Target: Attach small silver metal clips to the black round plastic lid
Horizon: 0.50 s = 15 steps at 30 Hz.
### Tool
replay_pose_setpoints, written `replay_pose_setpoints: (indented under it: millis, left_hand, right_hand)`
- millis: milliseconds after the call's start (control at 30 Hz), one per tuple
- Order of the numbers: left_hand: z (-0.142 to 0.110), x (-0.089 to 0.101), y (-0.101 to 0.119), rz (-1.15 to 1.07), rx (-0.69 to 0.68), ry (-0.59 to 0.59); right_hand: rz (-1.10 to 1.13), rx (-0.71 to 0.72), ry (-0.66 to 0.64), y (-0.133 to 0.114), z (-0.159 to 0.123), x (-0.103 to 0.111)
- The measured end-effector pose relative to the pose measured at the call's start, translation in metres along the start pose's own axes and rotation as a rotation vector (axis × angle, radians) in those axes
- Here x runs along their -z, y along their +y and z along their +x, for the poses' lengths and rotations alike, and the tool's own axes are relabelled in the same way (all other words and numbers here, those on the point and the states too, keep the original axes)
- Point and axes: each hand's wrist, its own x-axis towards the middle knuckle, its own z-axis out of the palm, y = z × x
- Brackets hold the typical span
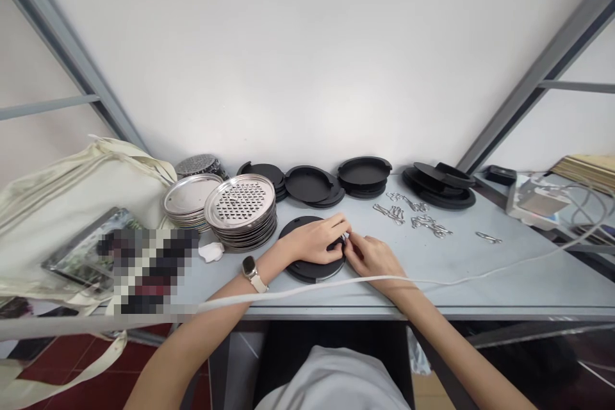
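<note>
A round black plastic disc (298, 229) lies flat near the front of the table. My left hand (321, 240) rests across it, with its fingers curled around the right-hand rim. At that same rim, the fingertips of my right hand (368, 256) are pinched together, touching or nearly touching my left fingers. Whatever sits between those fingertips is hidden, apart from a small pale glint. Left of the disc stands a tall stack of perforated metal grater plates (243, 203). Small metal clips (431, 226) lie in loose groups beyond my right hand.
Plain metal plates (192, 195) and black round parts (307, 184) line the back, with more black parts (439, 184) at right. A white cable (307, 286) crosses before my forearms. A cream bag (62, 198) fills the left; a white box (535, 202) stands right.
</note>
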Motion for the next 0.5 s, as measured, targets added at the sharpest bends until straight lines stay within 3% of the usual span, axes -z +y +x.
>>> replay_pose_setpoints:
  millis: [233, 500]
  left_hand:
    - [-0.0001, -0.0002, 0.0004, -0.024, 0.001, -0.007]
    - [0.0011, 0.0016, 0.0020, -0.028, -0.029, 0.035]
  right_hand:
    - [0.082, -0.015, -0.037, -0.0016, 0.0004, 0.0023]
    - [0.321, -0.093, -0.115, -0.0032, 0.0024, 0.0079]
